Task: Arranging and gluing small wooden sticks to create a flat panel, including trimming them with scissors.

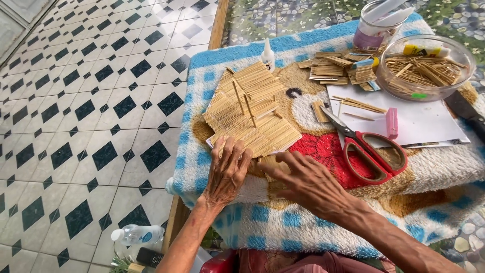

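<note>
Head view: our left hand (226, 174) and right hand (308, 182) rest open-fingered against the half-built stick house (250, 108), loose sticks (422, 71) unused beyond it.

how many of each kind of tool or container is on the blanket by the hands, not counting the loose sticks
scissors: 1
glue bottle: 1
glass bowl: 1
plastic jar: 1
pink block: 1
knife: 1
stick model: 1, with the left hand and right hand resting at its near edge
total: 7
</note>
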